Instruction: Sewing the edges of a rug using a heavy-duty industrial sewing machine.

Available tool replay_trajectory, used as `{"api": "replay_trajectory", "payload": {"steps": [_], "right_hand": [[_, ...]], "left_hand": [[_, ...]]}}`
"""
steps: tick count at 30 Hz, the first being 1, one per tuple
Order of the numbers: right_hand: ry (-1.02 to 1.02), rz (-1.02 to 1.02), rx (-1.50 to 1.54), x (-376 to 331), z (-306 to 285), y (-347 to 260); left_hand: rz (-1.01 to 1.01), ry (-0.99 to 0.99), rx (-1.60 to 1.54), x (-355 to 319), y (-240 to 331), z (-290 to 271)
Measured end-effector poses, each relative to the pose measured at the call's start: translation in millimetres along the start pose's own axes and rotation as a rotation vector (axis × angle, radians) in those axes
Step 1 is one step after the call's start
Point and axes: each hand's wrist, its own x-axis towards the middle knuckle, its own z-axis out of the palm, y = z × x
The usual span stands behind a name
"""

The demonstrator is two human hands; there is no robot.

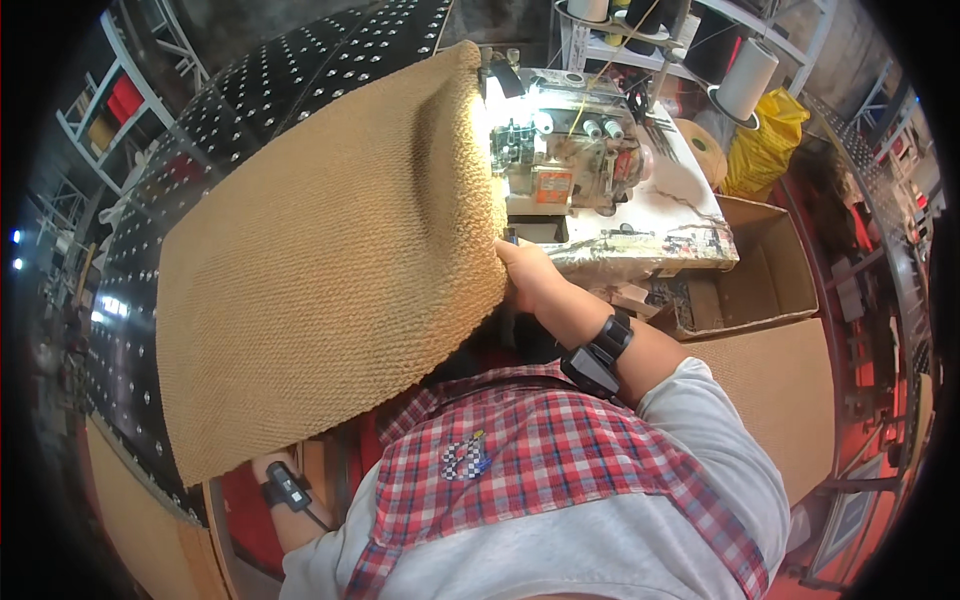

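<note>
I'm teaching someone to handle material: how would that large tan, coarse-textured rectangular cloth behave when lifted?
The large tan, coarse-textured rectangular cloth would probably bend rather than stay rigid: it curves upward beside the silvery metal sewing machine. It may keep some body, since the rest spreads fairly smoothly. Its nubby surface suggests it isn't very slippery.

The left hand is hidden.
The tan mat point(320, 270) covers it; a red thing point(124, 98) far left is too small to tell.
</note>
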Motion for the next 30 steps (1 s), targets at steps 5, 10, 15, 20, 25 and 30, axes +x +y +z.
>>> {"api": "replay_trajectory", "payload": {"steps": [5, 10, 15, 20, 25, 30], "right_hand": [[0.039, 0.005, 0.023, 9.8, -6.3, 5.9], [0.131, -0.067, -0.07, 19.6, -5.0, 5.3], [0.158, -0.143, -0.116, 20.8, 2.6, -8.1], [0.179, -0.114, -0.129, 33.3, -4.6, -7.5], [0.17, -0.058, -0.059, 14.2, 7.1, -15.9], [0.143, -0.087, -0.039, 20.2, 4.0, -6.2]], "left_hand": [[0.149, 0.376, -0.033, 93.6, -4.7, -46.6], [0.107, 0.507, 0.642, 181.6, -24.2, -50.2], [-0.2, 0.867, -0.01, 187.1, -24.9, -54.8], [-0.315, 0.415, -0.462, 134.6, -38.6, -88.2], [-0.243, 0.332, -0.618, 38.7, 11.8, -28.7], [-0.22, 0.49, -0.587, -5.5, 29.0, -8.1]]}}
